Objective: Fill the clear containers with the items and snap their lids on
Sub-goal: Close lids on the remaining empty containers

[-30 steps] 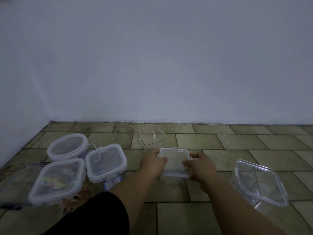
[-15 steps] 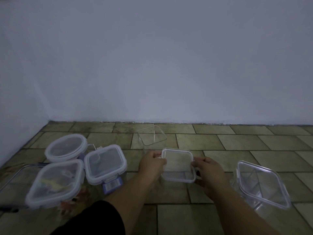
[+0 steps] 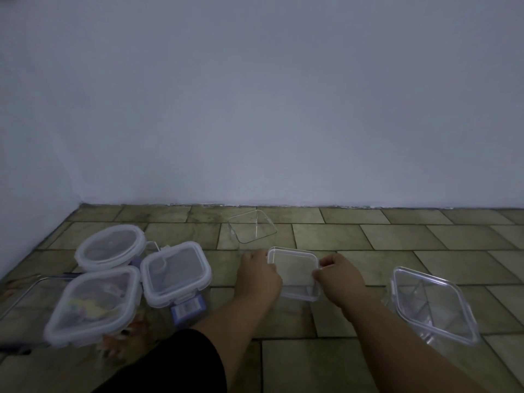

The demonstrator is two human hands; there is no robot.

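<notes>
While both hands hold the small clear box (image 3: 293,275), they now sit out on its two sides, not on top as they did a second ago. The left hand (image 3: 259,276) grips the left edge and the right hand (image 3: 338,275) grips the right edge, fingers curled. The box is in the middle, just in front of an open clear tub (image 3: 252,226). A big lidded tub (image 3: 433,303) stays at the right.

Left hand (image 3: 259,275), right hand (image 3: 338,276) grip square lid (image 3: 293,272) edges above floor (image 3: 368,239).
</notes>
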